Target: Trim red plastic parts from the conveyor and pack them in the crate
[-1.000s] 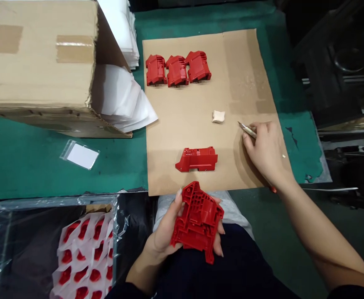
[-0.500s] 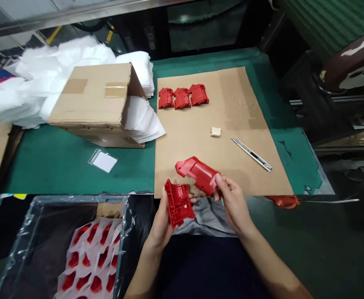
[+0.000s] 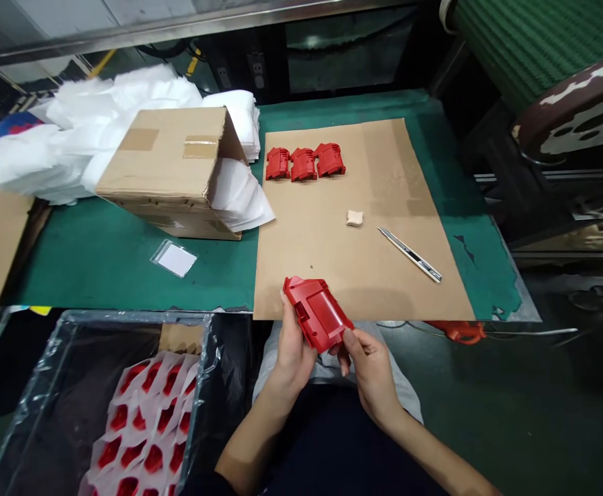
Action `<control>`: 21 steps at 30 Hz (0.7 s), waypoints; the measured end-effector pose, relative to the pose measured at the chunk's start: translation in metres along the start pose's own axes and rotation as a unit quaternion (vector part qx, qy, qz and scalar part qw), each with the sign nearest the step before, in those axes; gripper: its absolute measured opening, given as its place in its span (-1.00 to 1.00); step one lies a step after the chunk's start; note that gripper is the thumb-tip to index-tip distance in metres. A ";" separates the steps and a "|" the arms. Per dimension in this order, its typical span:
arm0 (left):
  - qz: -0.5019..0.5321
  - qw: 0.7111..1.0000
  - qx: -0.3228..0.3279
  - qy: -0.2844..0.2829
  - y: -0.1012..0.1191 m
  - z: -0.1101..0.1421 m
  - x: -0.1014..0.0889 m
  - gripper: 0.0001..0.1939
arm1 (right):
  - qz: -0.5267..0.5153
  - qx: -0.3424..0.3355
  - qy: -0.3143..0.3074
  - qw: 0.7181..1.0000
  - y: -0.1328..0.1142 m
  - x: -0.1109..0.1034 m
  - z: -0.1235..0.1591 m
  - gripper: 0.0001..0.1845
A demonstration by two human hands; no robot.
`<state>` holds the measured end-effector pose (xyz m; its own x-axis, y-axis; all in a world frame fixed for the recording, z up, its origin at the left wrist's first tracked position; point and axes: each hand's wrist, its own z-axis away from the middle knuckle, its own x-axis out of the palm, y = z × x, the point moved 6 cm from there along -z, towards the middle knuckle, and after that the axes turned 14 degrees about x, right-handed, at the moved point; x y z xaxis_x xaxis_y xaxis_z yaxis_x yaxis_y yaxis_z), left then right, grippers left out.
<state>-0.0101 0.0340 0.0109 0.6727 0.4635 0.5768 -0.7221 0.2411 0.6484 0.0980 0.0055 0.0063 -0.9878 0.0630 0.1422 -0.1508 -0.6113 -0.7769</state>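
red housing (image 3: 318,313) is tilted, held up in both hands at the near edge of the cardboard sheet (image 3: 301,241). left hand (image 3: 294,348) is clamped on its left side, right hand (image 3: 374,368) pinches the lower right corner, thumb nearest the camera. looks like molded plastic: i'd guess light, stiff, no give. upper face is glossy with glare, so probably a bit slippery and quick to show scuffs. edge cutouts and thin corners look like the weak spots; i'd hold by the long sides and keep load off those. can't tell if it's one shell or two mated halves; if two, grip across both so they don't slide apart. underside and inside are hidden, left fingers mostly behind the part, right fingertips partly tucked under. three red parts (image 3: 304,165) at the sheet's far left: undersides not visible. pale lump (image 3: 354,218) near the cutter (image 3: 409,255): material unclear. red pieces (image 3: 153,458) in the bin (image 3: 131,316) are mostly covered by white wrap (image 3: 146,398), and the frame's bottom cuts the bin off.
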 end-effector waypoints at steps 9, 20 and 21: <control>-0.022 0.999 0.014 -0.037 0.014 0.006 0.005 -0.53 | 0.135 -0.026 -0.075 0.988 -0.017 0.004 0.000 -0.38; -0.016 0.993 0.027 -0.114 0.008 -0.002 0.003 -0.29 | 0.187 -0.007 -0.251 0.950 -0.007 0.000 -0.007 -0.17; -0.045 0.990 0.046 -0.127 0.006 -0.004 0.001 -0.27 | 0.173 0.000 -0.265 0.949 -0.008 -0.001 -0.006 -0.13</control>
<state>-0.0145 0.0389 0.0137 0.7607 0.2112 0.6137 -0.6478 0.1883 0.7382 0.0996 0.0149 0.0085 -0.8206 -0.5467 0.1665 0.1794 -0.5231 -0.8331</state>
